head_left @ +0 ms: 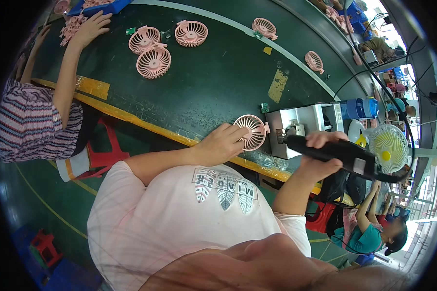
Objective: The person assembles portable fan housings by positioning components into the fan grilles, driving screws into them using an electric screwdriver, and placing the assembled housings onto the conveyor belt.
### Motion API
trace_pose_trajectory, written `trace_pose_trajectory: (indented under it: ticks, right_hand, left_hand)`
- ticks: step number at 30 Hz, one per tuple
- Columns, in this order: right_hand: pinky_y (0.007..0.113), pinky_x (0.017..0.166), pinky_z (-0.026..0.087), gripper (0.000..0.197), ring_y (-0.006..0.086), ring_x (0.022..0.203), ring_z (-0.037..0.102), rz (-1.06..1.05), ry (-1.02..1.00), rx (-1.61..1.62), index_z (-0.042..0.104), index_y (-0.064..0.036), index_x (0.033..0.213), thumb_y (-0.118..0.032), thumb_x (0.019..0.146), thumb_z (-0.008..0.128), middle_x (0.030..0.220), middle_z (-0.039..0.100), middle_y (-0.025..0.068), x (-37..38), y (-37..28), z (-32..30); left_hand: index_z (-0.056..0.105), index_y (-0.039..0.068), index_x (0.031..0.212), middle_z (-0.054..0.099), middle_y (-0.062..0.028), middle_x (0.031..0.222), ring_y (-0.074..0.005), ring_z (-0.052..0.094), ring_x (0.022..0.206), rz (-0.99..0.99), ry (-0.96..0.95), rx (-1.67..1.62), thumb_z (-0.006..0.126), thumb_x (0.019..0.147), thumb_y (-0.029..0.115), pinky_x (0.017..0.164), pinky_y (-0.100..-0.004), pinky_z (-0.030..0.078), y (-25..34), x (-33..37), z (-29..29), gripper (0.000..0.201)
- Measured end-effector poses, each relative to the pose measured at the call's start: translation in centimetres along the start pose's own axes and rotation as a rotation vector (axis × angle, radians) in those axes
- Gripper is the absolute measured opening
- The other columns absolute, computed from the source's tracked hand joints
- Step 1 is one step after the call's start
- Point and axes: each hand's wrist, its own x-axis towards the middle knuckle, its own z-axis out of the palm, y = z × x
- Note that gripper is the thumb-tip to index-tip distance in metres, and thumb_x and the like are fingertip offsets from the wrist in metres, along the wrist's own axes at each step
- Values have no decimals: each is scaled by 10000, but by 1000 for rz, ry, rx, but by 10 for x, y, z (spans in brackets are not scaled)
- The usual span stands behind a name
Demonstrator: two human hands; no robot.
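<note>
My left hand rests at the near edge of the table, its fingers closed on a round pink fan housing with radial slots. The housing lies beside a metal box-shaped screw feeder. In my right hand is a black electric screwdriver, gripped round its body. Its narrow end points left at the front of the feeder; whether the tip touches it I cannot tell. A small green circuit board lies just beyond the housing.
More pink fan housings lie along the dark green table, some with small boards. At far left a co-worker's hand is by a blue bin and pink parts. A yellow-white fan and cables are at right.
</note>
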Motion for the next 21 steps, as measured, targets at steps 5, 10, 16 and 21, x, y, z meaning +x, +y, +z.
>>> trace_pose_trajectory:
  ticks: [5,10,16,21]
  right_hand:
    - [314,620,412,571,174,590,491,-35,35,-86,467,-71,968,-525,674,649,645,499,48,11,-4,-1]
    - [298,618,394,576,166,584,473,11,34,88,456,-95,972,-555,673,631,639,480,29,3,9,2]
    - [323,581,421,651,194,561,497,75,-53,142,437,-52,990,-530,625,684,637,499,63,-17,37,35]
    - [335,588,434,664,209,572,516,155,-132,174,433,-21,982,-469,597,736,638,520,88,-18,47,48]
  left_hand:
    - [557,20,719,502,-111,991,-227,485,891,24,-18,-16,578,662,79,706,-314,369,-1,-5,8,85]
    - [563,20,725,519,-95,991,-210,488,915,61,32,-35,562,673,69,693,-309,372,-2,-4,9,71]
    - [576,13,731,537,-95,1011,-198,499,939,64,28,-4,550,680,75,685,-300,374,-3,-4,10,84]
    - [577,10,711,557,-97,990,-194,508,952,70,42,-4,547,674,78,679,-300,378,-3,-4,8,84]
